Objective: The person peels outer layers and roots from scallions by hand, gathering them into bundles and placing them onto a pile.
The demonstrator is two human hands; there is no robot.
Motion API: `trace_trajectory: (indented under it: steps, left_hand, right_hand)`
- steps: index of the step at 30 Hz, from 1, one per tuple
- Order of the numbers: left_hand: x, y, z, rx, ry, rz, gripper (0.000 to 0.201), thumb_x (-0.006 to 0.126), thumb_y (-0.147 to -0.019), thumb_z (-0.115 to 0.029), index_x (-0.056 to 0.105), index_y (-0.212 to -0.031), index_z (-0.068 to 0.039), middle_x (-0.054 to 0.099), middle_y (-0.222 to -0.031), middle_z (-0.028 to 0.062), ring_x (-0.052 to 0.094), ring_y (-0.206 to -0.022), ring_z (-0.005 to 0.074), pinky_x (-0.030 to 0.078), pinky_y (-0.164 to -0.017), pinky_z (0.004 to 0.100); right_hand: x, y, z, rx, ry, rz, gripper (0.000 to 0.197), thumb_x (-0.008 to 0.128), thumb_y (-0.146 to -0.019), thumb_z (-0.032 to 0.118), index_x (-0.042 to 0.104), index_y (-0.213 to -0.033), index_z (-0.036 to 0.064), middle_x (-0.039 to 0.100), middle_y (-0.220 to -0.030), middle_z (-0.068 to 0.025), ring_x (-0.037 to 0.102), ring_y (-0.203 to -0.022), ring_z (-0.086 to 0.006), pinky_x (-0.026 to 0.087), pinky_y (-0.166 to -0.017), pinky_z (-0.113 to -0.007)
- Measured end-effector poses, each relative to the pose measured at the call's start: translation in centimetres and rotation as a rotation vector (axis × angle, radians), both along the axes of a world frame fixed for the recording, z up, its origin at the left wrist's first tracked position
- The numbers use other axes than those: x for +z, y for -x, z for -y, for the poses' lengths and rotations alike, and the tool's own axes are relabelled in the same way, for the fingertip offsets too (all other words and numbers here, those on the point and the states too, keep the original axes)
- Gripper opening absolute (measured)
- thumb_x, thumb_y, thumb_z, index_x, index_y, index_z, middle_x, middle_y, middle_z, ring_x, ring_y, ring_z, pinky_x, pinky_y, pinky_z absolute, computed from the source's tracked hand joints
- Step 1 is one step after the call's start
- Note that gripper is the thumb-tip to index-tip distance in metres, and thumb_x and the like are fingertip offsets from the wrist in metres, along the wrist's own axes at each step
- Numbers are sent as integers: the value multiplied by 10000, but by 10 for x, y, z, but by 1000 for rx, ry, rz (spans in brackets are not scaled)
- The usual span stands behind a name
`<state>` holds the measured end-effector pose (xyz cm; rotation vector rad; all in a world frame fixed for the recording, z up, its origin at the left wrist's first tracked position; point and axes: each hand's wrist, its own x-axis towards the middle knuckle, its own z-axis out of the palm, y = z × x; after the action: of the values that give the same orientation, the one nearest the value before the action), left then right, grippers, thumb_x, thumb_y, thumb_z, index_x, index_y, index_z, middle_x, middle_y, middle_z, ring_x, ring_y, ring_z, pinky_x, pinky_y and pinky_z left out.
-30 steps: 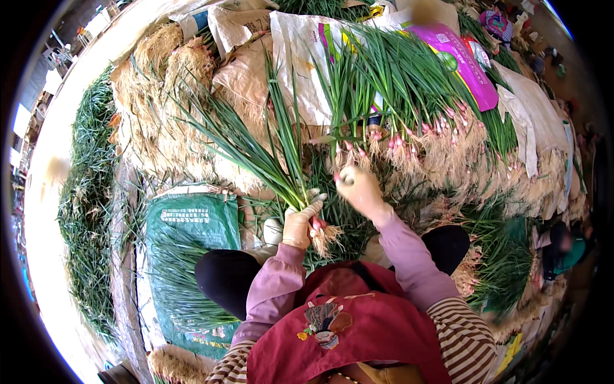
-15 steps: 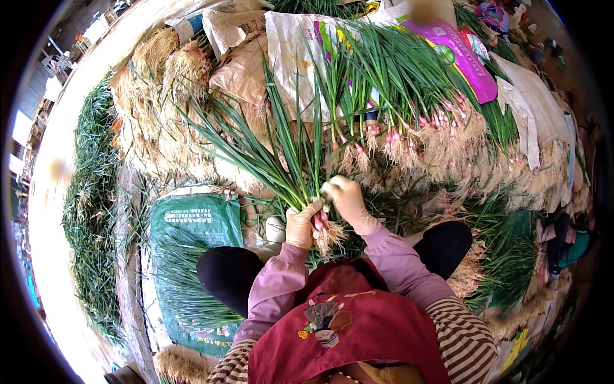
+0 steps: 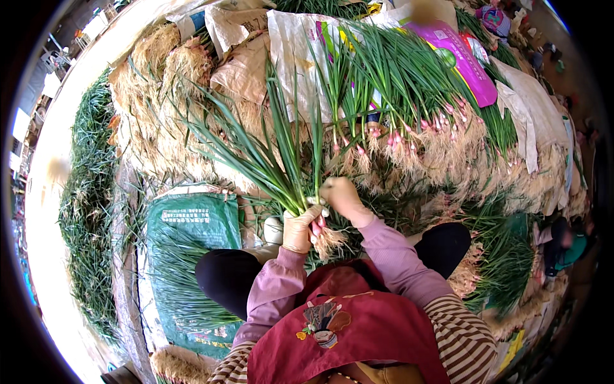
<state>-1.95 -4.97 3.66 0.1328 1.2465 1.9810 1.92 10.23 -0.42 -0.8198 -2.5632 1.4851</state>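
My left hand (image 3: 298,230), in a thin pale glove, is closed round the lower stalks of a bunch of spring onions (image 3: 275,171). The long green leaves fan out away from me. Below the fist show pinkish bulbs and straw-coloured roots (image 3: 329,242). My right hand (image 3: 343,196), gloved too, is right beside the stalks with its fingers bent together in a pinch. What those fingertips hold, if anything, is too small to make out.
Spring onions with roots (image 3: 416,128) lie heaped at the far side, partly over a purple sack (image 3: 457,57). A green sack (image 3: 192,214) with more leaves is at left. Trimmed leaves (image 3: 89,211) form a long pile farther left. My knees (image 3: 220,281) flank the work.
My right hand has turned slightly, its fingers still bent together close to the stalks. The left fist and the bunch have hardly moved.
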Motion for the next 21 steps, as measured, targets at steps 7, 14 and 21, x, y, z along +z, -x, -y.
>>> trace_trajectory:
  steps: [7, 14, 21]
  left_hand:
    - [-4, 10, 1, 164, -107, 90, 187, 622, -851, -60, 614, -1029, -5, 602, -652, 57, 475, -400, 74, 337, -351, 171]
    - [-5, 16, -3, 102, -46, 169, 182, 650, -824, -28, 617, -1003, -20, 610, -680, 51, 490, -436, 77, 375, -385, 178]
    - [-8, 18, 0, 62, 56, 194, 387, 639, -822, -10, 556, -1200, -15, 640, -710, 54, 468, -381, 73, 309, -313, 183]
  right_hand:
    - [44, 11, -35, 82, -448, -65, 213, 527, -909, 252, 640, -906, 71, 662, -779, -118, 642, -705, -251, 494, -633, -397]
    - [58, 85, -82, -29, -515, 565, 330, 633, -845, 334, 670, -895, 11, 655, -797, -157, 639, -708, -259, 495, -683, -386]
    - [72, 8, -23, 187, -404, 348, 211, 557, -866, 260, 638, -876, 66, 636, -670, -86, 627, -602, -245, 490, -588, -389]
